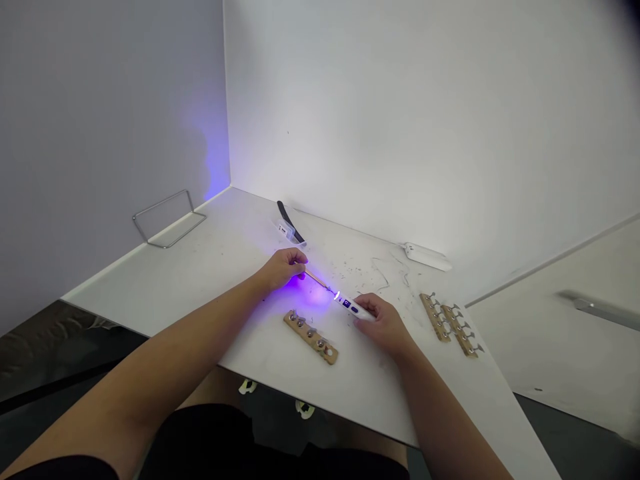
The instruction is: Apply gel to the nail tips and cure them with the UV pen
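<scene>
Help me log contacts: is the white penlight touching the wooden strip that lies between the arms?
Apart. The head view shows it: a band of white tabletop separates the white penlight from the wooden strip.

A white table (360,373) against pale walls (425,133) marks an indoor work corner.

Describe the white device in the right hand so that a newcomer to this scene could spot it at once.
Start with the white tabletop and find the right hand above it. That hand holds a slim white device with a small dark display. Unlike the thin stick in the left hand, its end glows brightly.
</scene>
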Demonstrator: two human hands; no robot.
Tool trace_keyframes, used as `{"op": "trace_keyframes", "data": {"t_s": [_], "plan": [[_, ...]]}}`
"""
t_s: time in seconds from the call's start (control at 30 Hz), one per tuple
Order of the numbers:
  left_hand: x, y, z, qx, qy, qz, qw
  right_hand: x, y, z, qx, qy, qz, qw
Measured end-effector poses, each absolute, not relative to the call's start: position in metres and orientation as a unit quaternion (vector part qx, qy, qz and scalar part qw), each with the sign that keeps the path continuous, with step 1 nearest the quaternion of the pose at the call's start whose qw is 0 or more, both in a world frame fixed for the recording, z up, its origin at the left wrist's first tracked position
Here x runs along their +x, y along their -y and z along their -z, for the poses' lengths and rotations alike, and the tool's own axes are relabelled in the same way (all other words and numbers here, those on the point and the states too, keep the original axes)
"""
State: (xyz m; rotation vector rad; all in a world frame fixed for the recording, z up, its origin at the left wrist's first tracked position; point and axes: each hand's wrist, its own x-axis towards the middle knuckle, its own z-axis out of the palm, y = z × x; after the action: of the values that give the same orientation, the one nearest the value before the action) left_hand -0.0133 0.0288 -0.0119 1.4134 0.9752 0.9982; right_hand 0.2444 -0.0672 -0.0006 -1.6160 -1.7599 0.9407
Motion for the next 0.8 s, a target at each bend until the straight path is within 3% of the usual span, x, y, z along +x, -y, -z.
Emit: {"op": "trace_keyframes", "data": {"t_s": [0.8], "plan": [[-0.0126,-0.0297,0.0128,0.57,-0.405,-0.441,0.562,0.2419,0.0704,-0.0014,-0.601,0.647,-0.356,0.306]]}}
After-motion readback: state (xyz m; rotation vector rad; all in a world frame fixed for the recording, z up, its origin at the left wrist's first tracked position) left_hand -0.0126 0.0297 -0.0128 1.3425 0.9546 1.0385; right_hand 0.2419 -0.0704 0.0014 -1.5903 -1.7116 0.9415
